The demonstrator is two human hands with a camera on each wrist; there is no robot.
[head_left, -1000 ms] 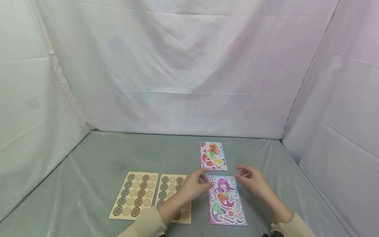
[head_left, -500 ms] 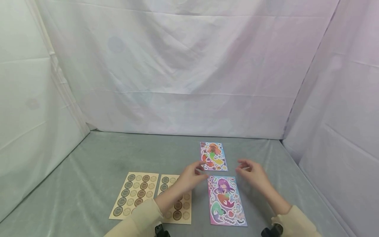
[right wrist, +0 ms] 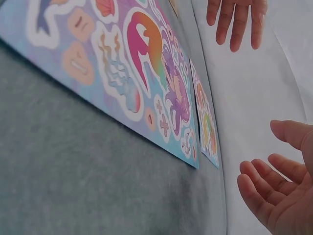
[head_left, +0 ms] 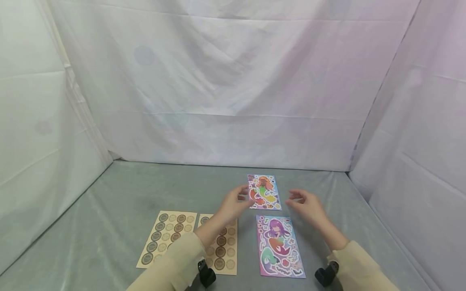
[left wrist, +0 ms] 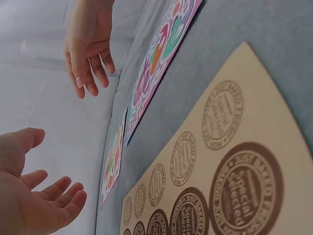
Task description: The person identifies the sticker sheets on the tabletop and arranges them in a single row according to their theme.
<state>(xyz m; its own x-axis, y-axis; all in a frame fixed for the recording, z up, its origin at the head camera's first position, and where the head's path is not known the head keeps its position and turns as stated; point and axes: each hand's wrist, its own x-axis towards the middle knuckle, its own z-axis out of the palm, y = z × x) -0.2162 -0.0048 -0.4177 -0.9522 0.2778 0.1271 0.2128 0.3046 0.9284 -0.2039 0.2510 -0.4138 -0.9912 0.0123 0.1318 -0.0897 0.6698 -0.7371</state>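
Note:
Two mermaid sticker sheets lie in line on the table: the far one (head_left: 267, 193) has an orange-haired figure, the near one (head_left: 278, 246) a purple-haired figure. My left hand (head_left: 233, 204) hovers by the far sheet's left edge, its fingertips overlapping that edge in the head view. On the opposite side, slightly apart from the sheet, is my right hand (head_left: 307, 207). Both wrist views show the left hand (left wrist: 34, 196) and right hand (right wrist: 283, 181) raised off the cloth, fingers loosely bent, holding nothing.
A tan sheet of round label stickers (head_left: 157, 246) lies at the left. A second tan sheet (head_left: 229, 254) beside it is partly covered by the left forearm. Grey cloth (head_left: 120, 202) covers the table, and white curtains (head_left: 225, 89) enclose it.
Both hands have moved forward, from the top edge of the near mermaid sheet to either side of the far one. The sheets lie where they were.

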